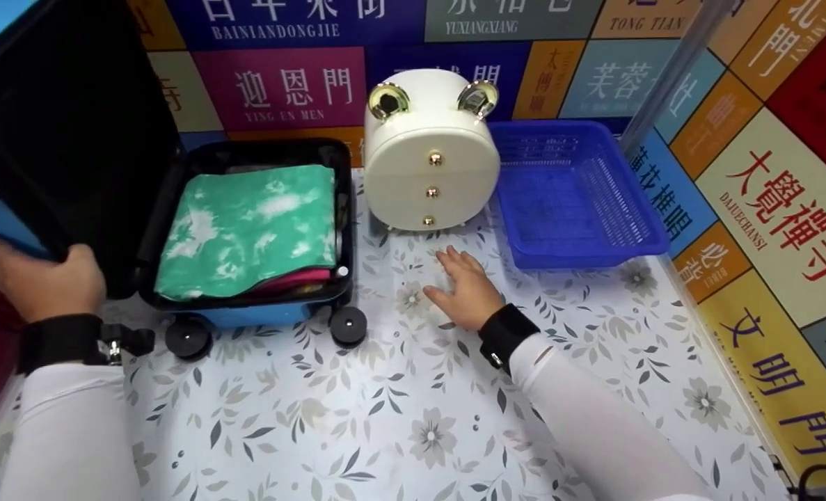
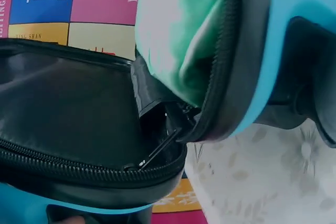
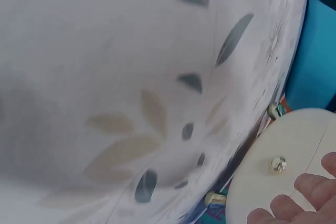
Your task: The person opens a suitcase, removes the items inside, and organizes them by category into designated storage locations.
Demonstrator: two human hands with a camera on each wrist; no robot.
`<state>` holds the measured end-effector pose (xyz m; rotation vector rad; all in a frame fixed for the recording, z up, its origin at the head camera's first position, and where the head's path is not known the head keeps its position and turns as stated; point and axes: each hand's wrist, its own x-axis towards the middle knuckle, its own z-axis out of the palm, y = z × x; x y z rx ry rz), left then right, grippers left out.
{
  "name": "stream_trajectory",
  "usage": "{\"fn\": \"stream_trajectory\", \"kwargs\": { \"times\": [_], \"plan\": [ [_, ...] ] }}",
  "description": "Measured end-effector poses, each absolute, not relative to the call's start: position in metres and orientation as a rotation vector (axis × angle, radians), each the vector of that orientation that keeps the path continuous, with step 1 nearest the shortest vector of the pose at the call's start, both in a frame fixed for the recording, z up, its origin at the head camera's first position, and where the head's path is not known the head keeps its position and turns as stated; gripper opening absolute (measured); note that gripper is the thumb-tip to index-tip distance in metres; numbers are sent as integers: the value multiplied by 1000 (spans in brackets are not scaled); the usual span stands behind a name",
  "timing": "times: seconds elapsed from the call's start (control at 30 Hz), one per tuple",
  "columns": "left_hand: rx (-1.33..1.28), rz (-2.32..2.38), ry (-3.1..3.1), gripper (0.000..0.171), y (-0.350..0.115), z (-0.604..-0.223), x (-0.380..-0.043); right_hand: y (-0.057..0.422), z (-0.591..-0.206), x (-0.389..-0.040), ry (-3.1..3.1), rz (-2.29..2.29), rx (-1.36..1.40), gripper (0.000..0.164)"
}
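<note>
A small blue suitcase (image 1: pixel 228 316) with black wheels lies opened on the table. Inside it is a green and white patterned cloth item (image 1: pixel 259 223), with a sliver of pink under its front edge. My left hand (image 1: pixel 44 282) holds the front edge of the raised lid (image 1: pixel 99 125), thumb at the black inner side; some fingers are blurred. In the left wrist view, the zipper edge and hinge corner of the suitcase (image 2: pixel 257 51) show. Over the tabletop, my right hand (image 1: pixel 467 292) has its fingers spread, holding nothing, in front of a cream round-fronted case (image 1: pixel 432 160).
Right of the cream case sits a blue plastic basket (image 1: pixel 559 209). The cream case carries gold knobs and two shiny round ears on top. A floral cloth (image 1: pixel 413 410) covers the table. Walls with coloured lettered panels (image 1: pixel 280 87) stand behind and to the right.
</note>
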<state>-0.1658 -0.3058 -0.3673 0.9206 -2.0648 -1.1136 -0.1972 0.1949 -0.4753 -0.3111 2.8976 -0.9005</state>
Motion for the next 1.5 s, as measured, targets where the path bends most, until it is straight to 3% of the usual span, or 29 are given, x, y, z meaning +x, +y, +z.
{"fn": "stream_trajectory", "kwargs": {
  "times": [0.17,0.9,1.13,1.5],
  "plan": [
    [1026,-1261,-1975,92,-305,-375,-163,198,-473,-197,2903,-883,-301,74],
    [1121,-1718,-1793,103,-296,-407,-170,207,-467,-201,2980,-986,-272,68],
    [1019,-1829,-1713,106,-294,-427,-173,209,-468,-201,3002,-1022,-302,67],
    [1133,-2002,-1730,114,-304,-438,-174,209,-468,-200,3004,-1021,-270,67]
  ]
}}
